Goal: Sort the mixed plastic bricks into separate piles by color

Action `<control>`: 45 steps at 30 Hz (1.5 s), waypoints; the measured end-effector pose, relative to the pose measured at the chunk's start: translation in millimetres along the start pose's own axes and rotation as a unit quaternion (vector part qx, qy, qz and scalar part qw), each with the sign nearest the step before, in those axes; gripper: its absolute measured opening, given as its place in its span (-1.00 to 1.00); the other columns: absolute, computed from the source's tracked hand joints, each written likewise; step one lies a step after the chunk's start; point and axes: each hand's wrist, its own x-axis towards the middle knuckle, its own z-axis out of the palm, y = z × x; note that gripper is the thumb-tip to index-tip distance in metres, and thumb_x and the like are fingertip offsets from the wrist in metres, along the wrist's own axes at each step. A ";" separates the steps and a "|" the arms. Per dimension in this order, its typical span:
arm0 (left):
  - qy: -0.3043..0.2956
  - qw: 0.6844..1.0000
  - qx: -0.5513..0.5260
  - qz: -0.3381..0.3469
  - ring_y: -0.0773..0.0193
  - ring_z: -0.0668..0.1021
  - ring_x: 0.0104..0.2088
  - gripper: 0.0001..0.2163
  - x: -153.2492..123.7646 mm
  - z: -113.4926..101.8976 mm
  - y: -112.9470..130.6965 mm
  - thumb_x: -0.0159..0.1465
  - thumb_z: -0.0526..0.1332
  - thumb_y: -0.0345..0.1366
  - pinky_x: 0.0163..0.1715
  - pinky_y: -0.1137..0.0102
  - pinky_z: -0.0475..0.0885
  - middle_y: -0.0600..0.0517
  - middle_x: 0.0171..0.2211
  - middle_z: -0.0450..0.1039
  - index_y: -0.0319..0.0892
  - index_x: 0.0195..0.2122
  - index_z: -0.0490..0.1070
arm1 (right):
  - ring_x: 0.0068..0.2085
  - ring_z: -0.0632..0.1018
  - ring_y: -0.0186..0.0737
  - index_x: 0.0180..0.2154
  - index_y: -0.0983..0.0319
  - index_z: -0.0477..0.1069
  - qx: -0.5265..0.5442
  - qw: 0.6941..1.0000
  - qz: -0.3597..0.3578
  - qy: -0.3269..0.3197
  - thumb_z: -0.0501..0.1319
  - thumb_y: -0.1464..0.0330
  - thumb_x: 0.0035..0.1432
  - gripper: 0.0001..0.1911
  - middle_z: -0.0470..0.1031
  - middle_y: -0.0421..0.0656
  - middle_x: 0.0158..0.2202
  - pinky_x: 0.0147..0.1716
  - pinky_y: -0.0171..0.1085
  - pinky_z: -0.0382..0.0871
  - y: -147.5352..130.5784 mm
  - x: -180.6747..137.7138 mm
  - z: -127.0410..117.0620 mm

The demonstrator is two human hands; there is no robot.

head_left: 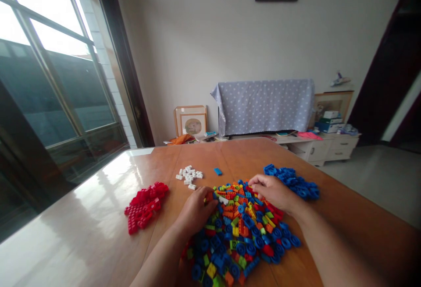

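Note:
A mixed pile of toy building bricks (pixel 235 230) in blue, orange, yellow, green and red lies before me. At the pile's far left edge is my left hand (pixel 198 208), its fingers curled beside orange and blue bricks; what they close on is hidden. My right hand (pixel 271 192) reaches over the far right side, thumb and fingers drawn together near a red brick (pixel 249 188). I cannot make out what sits between those fingertips. One white brick (pixel 223 200) lies on the pile between the hands.
Red bricks (pixel 146 206) are grouped at the left, white bricks (pixel 189 175) beyond my left hand, and blue bricks (pixel 294 182) past my right. A single blue brick (pixel 218 171) lies apart on the wooden table (pixel 184 153). A low white cabinet (pixel 324 150) stands behind.

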 end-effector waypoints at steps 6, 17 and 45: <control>0.023 0.999 -0.022 -0.026 0.17 0.53 -0.28 -0.77 3.8 1.9 -11.4 0.17 0.26 -0.28 -0.25 0.38 0.38 0.00 -0.25 0.56 -0.05 -0.13 0.54 | -0.47 0.43 -0.31 -0.35 0.24 0.46 -0.053 0.997 0.054 0.026 0.13 0.26 0.11 -0.79 0.44 -0.25 -0.49 -0.49 -0.38 0.27 21.9 -3.1 -29.2; 0.006 0.998 -0.048 -0.031 0.17 0.56 -0.24 -0.75 4.4 2.3 -10.6 0.20 0.23 -0.26 -0.26 0.40 0.41 -0.02 -0.20 0.57 -0.10 -0.09 0.50 | -0.56 0.32 -0.38 -0.52 0.25 0.43 -0.201 0.977 0.024 -0.071 0.29 0.20 0.00 -0.76 0.41 -0.27 -0.61 -0.58 -0.39 0.03 31.6 -1.5 -17.4; -0.067 0.973 0.199 0.092 0.07 0.40 -0.04 -0.91 -8.4 -9.4 17.9 0.16 0.28 -0.25 -0.07 0.24 0.29 -0.03 -0.15 0.45 -0.07 -0.31 0.51 | -0.50 0.42 -0.34 -0.38 0.25 0.40 0.012 0.995 0.023 -0.098 0.24 0.28 0.07 -0.84 0.42 -0.26 -0.53 -0.50 -0.38 0.19 -17.6 -16.1 6.9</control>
